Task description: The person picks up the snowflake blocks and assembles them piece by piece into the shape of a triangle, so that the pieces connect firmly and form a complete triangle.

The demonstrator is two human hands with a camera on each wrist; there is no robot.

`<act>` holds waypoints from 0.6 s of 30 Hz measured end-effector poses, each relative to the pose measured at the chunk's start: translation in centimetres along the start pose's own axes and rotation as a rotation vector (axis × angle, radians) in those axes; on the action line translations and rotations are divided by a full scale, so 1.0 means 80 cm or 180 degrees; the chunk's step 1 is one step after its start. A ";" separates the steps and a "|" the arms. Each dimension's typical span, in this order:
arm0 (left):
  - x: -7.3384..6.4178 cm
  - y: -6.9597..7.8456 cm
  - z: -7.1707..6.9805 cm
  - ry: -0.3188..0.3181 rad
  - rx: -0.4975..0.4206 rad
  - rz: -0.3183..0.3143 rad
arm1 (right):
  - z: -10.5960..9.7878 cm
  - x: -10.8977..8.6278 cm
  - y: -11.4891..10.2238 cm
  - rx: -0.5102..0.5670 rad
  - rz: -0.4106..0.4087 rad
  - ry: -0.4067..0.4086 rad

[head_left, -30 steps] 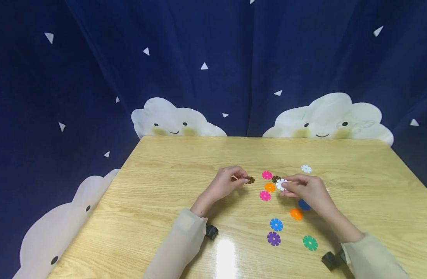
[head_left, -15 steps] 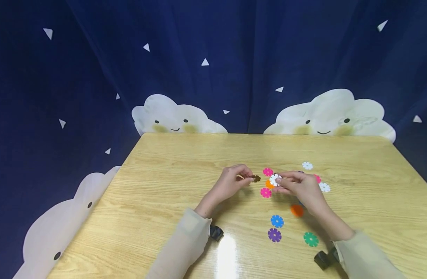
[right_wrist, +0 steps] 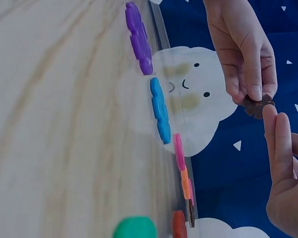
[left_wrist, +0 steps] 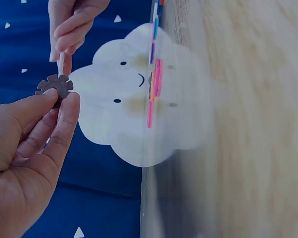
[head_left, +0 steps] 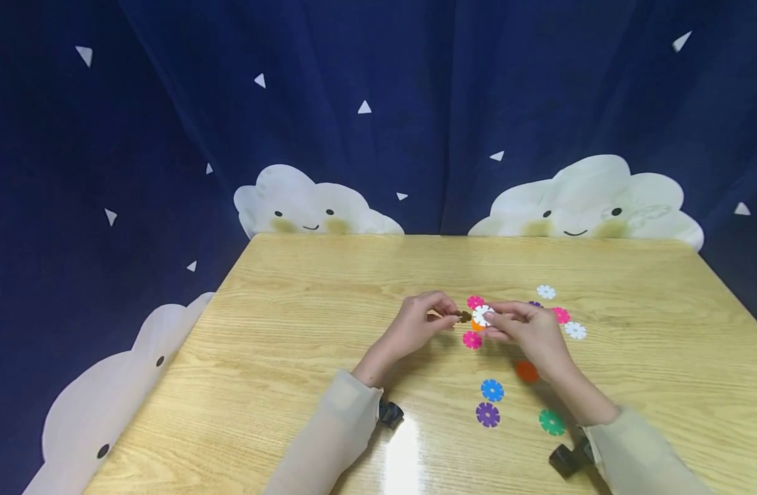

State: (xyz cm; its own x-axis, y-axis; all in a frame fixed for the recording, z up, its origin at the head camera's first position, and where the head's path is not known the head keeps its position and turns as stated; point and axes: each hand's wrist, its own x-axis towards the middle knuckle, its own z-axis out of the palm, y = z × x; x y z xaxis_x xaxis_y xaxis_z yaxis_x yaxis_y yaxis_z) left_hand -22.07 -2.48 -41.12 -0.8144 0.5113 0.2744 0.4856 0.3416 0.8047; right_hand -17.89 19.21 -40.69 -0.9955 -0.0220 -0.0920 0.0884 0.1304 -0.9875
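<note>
Visibly, left hand [head_left: 418, 322] and right hand [head_left: 535, 331] are working just right of head-frame centre.
Left is pinching brown disc [head_left: 464, 317], right is pinching white disc [head_left: 480, 315]; good fit is likely depending on square alignment before pressing.

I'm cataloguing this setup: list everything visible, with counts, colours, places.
Curtain: 1, dark blue, behind table
Clouds: several, white, curtain
Triangles: several, white, curtain
Table: 1, pale wood, centre
Discs: 3, white, one held, two on table
Discs: 2, brown, one held, one on table
Discs: 3, pink, table
Discs: 2, orange, table
Discs: 2, purple, table, one partly hidden
Disc: at least 1, blue, table
Disc: 1, green, table
Devices: 2, black, beside sleeves
Sleeves: 2, beige, foreground
Left hand: 1, pinching brown disc
Right hand: 1, holding white disc
</note>
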 end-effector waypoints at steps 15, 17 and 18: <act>0.002 0.002 0.005 0.0010 -0.0035 0.0012 | 0.007 -0.001 0.003 0.0123 0.0008 0.0038; 0.002 0.003 0.005 0.0022 -0.0061 0.0017 | 0.009 -0.001 0.003 0.0207 0.0006 0.0067; 0.003 0.003 0.005 0.0027 -0.0076 0.0024 | 0.010 -0.002 0.003 0.0274 0.0007 0.0088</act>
State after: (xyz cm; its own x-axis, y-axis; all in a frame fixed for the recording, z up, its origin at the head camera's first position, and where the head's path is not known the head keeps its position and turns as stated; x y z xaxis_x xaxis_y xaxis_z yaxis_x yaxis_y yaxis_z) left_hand -21.99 -1.95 -41.05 -0.8135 0.5070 0.2850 0.4841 0.3187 0.8149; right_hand -17.69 18.45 -41.01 -0.9957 0.0058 -0.0919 0.0921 0.0449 -0.9947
